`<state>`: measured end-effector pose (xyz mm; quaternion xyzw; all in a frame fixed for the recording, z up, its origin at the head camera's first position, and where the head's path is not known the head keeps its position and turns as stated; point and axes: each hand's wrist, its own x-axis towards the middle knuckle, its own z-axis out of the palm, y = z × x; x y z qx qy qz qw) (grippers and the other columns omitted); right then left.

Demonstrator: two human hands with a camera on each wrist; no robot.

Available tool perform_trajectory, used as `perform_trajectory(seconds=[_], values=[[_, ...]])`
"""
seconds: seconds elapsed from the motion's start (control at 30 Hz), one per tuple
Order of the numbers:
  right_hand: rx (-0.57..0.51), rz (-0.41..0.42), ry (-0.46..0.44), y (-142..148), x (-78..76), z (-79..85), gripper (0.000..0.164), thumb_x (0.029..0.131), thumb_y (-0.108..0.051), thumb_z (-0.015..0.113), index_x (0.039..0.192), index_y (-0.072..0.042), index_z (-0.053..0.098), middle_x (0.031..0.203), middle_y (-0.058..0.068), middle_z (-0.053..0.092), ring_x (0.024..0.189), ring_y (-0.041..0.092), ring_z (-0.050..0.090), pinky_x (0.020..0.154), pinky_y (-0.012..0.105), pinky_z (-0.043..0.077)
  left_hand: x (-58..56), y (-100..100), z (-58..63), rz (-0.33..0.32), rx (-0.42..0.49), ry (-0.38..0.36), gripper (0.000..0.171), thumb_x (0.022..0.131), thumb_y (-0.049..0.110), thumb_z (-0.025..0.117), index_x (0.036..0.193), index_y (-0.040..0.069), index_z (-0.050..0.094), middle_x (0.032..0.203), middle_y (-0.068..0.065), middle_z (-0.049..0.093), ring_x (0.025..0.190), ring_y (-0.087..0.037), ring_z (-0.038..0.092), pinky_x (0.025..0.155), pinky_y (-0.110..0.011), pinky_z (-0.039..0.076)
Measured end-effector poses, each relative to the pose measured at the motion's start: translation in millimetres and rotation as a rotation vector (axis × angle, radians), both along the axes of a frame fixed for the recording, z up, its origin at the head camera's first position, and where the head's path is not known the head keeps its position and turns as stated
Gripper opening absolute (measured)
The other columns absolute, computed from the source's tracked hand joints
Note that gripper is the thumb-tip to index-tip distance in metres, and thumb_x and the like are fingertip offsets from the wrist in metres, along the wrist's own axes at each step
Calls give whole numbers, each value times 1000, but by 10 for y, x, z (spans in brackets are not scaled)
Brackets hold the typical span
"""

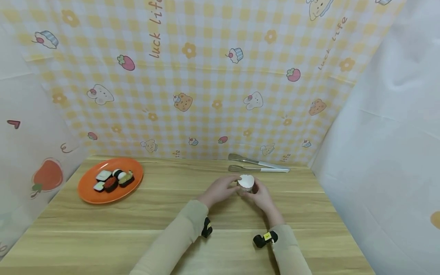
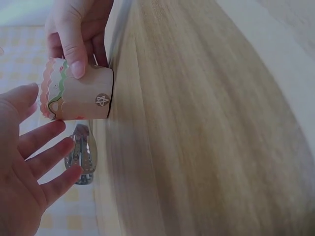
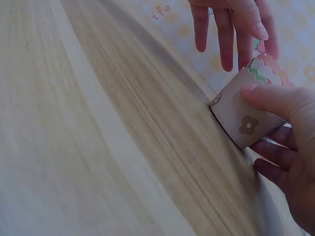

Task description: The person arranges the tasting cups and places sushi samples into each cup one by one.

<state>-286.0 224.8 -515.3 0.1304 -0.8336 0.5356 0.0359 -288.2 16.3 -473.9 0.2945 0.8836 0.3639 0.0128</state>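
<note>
A paper baking cup (image 1: pixel 246 185) with a scalloped rim stands upright on the wooden table, right of centre in the head view. Its pale side carries a brown flower print, with green and pink bands near the rim. My right hand (image 1: pixel 262 198) grips it, thumb on the near side and fingers around the far side, as the right wrist view shows. My left hand (image 1: pixel 221 190) is at the cup's left, its thumb and fingertips right at the rim. In the left wrist view the fingers (image 2: pixel 49 162) of this hand are spread and nearly straight.
Metal tongs (image 1: pixel 275 170) lie spread behind the cup, near the checked backdrop (image 1: pixel 206 84). On the left an orange plate (image 1: pixel 86 193) bears several sushi pieces (image 1: pixel 110 184). White cloth (image 1: pixel 385 152) hangs along the right side of the table (image 1: pixel 165 217).
</note>
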Motion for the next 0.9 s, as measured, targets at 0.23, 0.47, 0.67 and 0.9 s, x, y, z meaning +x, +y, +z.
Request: perform_trajectory(seconds=[0.23, 0.47, 0.67, 0.9], values=[[-30, 4, -11, -56, 20, 30, 68, 74, -9, 83, 132, 1, 50, 125, 18, 57, 119, 33, 51, 104, 48, 40, 21, -28, 11, 20, -12, 0, 39, 97, 31, 59, 131, 12, 58, 134, -3, 55, 125, -22, 49, 106, -39, 39], [-23, 3, 6, -169, 172, 222, 60, 76, -1, 79, 129, 6, 51, 120, 21, 60, 112, 36, 55, 97, 53, 45, 48, -73, 23, 27, 3, 8, 38, 96, 31, 59, 129, 11, 59, 133, -4, 56, 125, -23, 49, 106, -41, 40], [-14, 5, -8, -253, 284, 371, 61, 79, -1, 76, 132, 8, 47, 121, 23, 59, 112, 36, 55, 97, 52, 45, 78, -122, 45, 49, 28, 16, 36, 96, 30, 61, 126, 12, 62, 130, -3, 59, 123, -22, 51, 105, -39, 40], [-40, 21, 16, -304, 333, 406, 62, 79, 0, 76, 133, 9, 46, 122, 23, 58, 112, 36, 55, 97, 49, 47, 119, -186, 63, 59, 67, 44, 32, 94, 30, 63, 121, 13, 65, 127, -4, 60, 120, -22, 53, 104, -39, 42]])
